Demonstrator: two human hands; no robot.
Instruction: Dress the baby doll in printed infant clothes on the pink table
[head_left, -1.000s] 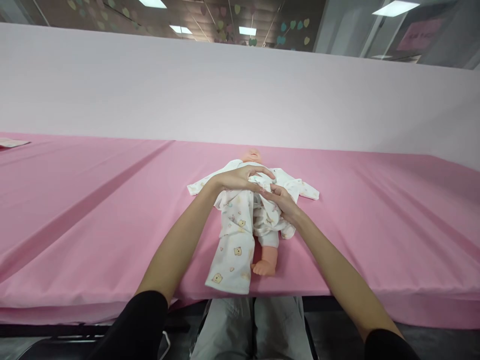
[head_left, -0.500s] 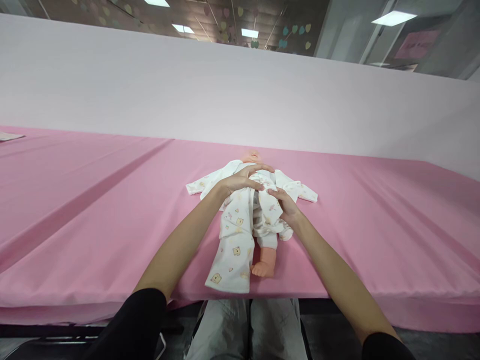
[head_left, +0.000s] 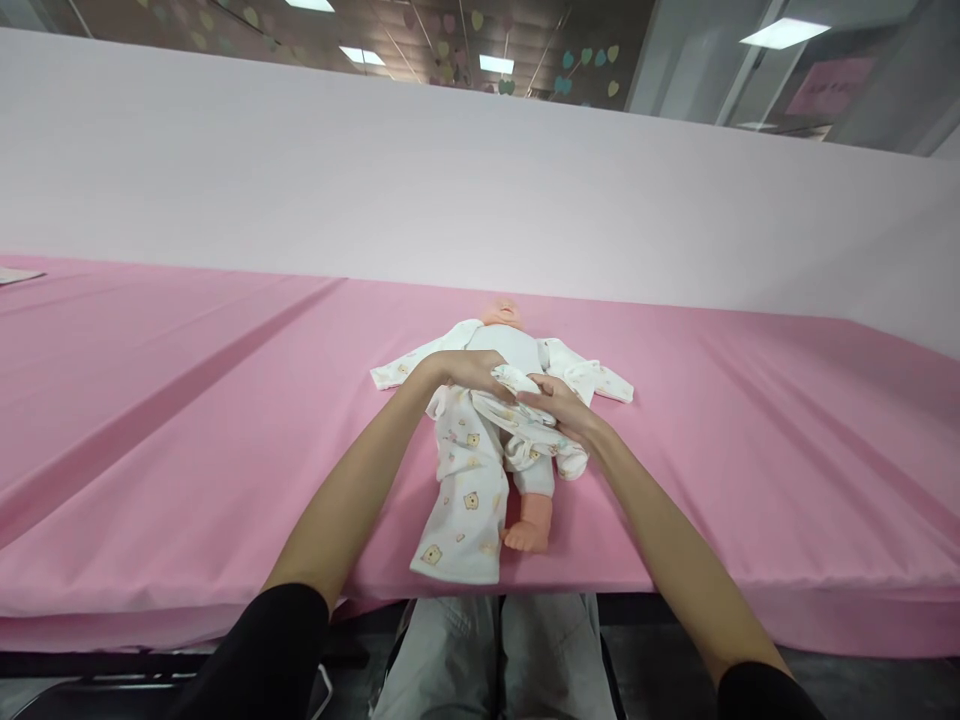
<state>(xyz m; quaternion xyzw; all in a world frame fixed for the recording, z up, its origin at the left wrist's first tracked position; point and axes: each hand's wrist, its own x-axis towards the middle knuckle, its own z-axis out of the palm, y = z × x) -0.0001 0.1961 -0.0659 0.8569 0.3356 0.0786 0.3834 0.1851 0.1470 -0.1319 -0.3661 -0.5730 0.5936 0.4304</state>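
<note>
One doll (head_left: pixel 504 342) lies face-up in the head view, directly in front of you on the pink-covered tabletop (head_left: pixel 225 430), its head toward the white partition (head_left: pixel 480 190) and its bare foot (head_left: pixel 528 534) toward you. Your left hand (head_left: pixel 472 371) and right hand (head_left: pixel 562 407) lie close together over the doll's middle, with the gathered upper part of the bear-print trousers (head_left: pixel 466 500) between them. Your right hand pinches this bunched cloth between thumb and fingers; your left hand is curled against it, but folds cover its fingertips, so you cannot tell how firmly it grips. One trouser leg lies flat toward the near edge, beside the foot; the other is crumpled up around the doll's leg. The printed sleeves (head_left: pixel 406 369) of a white top spread out to both sides. Your grey trousers (head_left: pixel 555 655) show below the edge.
</note>
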